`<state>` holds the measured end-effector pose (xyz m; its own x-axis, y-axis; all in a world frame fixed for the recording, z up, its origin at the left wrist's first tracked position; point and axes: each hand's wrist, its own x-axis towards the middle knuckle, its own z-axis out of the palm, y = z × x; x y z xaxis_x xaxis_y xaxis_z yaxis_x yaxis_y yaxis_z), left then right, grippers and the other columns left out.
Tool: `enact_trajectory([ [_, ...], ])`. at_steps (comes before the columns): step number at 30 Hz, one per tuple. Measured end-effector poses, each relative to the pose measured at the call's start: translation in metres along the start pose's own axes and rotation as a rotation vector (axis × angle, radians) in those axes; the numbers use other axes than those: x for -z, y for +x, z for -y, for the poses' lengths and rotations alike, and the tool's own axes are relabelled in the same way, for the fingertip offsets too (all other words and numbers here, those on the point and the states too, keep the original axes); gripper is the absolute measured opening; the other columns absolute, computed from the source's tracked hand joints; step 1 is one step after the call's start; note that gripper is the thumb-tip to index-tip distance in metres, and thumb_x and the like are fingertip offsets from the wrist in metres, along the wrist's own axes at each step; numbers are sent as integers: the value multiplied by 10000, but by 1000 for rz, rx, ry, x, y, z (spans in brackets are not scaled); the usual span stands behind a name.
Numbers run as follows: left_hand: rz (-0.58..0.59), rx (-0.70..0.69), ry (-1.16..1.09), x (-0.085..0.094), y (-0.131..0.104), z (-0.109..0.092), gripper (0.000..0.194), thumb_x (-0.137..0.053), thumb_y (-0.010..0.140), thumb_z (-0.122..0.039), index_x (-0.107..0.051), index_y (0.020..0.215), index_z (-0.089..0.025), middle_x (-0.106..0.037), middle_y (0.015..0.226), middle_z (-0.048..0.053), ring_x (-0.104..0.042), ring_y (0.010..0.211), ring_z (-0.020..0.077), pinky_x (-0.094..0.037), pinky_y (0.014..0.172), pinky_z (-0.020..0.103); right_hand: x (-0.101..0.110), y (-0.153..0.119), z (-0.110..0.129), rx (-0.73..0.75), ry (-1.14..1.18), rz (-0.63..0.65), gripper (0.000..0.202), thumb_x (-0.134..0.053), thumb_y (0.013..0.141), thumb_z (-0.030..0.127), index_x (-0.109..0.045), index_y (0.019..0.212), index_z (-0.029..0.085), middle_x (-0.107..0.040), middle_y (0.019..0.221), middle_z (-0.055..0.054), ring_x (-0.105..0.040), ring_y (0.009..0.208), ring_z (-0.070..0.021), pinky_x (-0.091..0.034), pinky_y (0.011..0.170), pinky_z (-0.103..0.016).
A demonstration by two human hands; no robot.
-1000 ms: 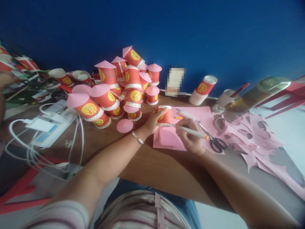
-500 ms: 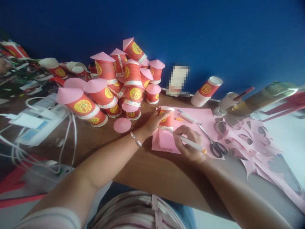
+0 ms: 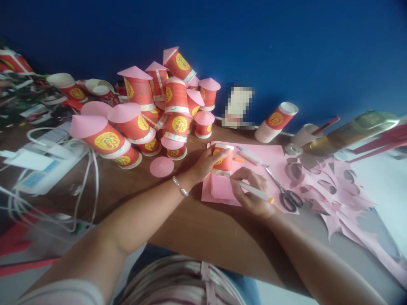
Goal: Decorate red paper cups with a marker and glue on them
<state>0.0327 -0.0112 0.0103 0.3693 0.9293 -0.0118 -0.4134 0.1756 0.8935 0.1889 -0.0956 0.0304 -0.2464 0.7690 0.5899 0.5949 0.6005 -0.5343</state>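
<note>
At the far left of the brown tabletop (image 3: 133, 186), white cables (image 3: 85, 178) loop around a white power strip (image 3: 41, 169), and beside them rises a heap of red paper cups (image 3: 159, 110), many capped with pink paper cones. A loose pink paper disc (image 3: 162, 166) lies just in front of the heap. My left hand (image 3: 203, 163), a bracelet at the wrist, has its grip closed around a small red cup (image 3: 223, 159) standing upside down on a pink paper sheet (image 3: 270, 156) near the middle of the tabletop. Just beside it, my right hand (image 3: 251, 190) has its grip clenched on a white pen (image 3: 254, 191) with an orange end, its tip at the foot of the cup. A second pen (image 3: 251, 156) and a pair of scissors (image 3: 284, 190) rest on the sheet to the right. Behind them a stack of cups (image 3: 276, 120) leans against the blue wall (image 3: 286, 51), and pink paper offcuts (image 3: 343, 190) spread toward the right edge.
</note>
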Motion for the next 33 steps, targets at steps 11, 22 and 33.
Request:
enact_trajectory([
  [11, -28, 13, -9, -1, -2, -2, 366, -850, 757, -465, -661, 859, -169, -643, 790, 2, -609, 760, 143, -481, 692, 257, -1, 0, -2, 14, -17, 5, 91, -567, 912, 189, -549, 844, 245, -657, 701, 17, -611, 575, -132, -482, 558, -259],
  [22, 6, 59, -26, 2, -1, 0, 383, -847, 767, -476, -650, 895, -173, -638, 799, 4, -610, 703, 129, -463, 580, 234, -1, 1, -4, 34, -26, 12, 91, -568, 915, 191, -543, 847, 246, -660, 695, 23, -602, 559, -128, -464, 548, -253],
  [33, -11, 12, -2, -1, -1, -2, 387, -858, 742, -484, -654, 836, -169, -631, 744, 2, -607, 725, 136, -494, 662, 245, 0, 2, -4, 21, -41, -12, 100, -556, 925, 199, -541, 840, 249, -653, 680, 23, -590, 545, -129, -462, 549, -253],
])
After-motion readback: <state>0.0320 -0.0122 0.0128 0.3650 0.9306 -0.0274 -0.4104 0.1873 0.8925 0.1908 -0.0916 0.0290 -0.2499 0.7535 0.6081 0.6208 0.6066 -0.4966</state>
